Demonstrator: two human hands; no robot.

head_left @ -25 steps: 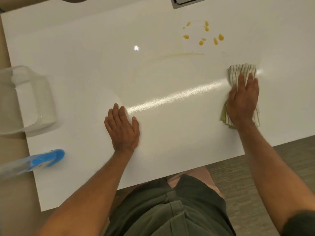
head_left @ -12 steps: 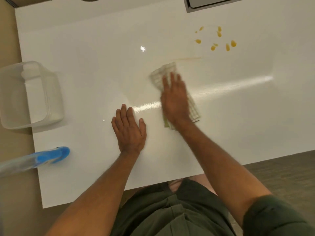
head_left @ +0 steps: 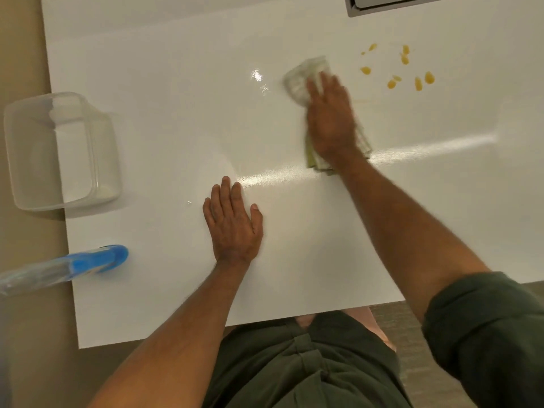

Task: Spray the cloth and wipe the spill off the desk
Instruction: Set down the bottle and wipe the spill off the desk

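Observation:
My right hand presses flat on a striped green-and-white cloth on the white desk, motion-blurred. Several yellow-orange drops of the spill lie just right of and beyond the cloth, with a faint thin streak beside my right hand. My left hand rests palm-down on the desk near the front, fingers together, holding nothing. A blue spray bottle lies at the desk's left front edge, its body hanging out of view to the left.
A clear plastic container stands at the left edge of the desk. A grey flat device pokes in at the far edge. My dark green shorts are below the desk's front edge, wood-look floor to the right.
My right hand swept the cloth from the right side to the middle, then pushed it away from me toward the drops. The long thin streak has shrunk. My left hand stayed put.

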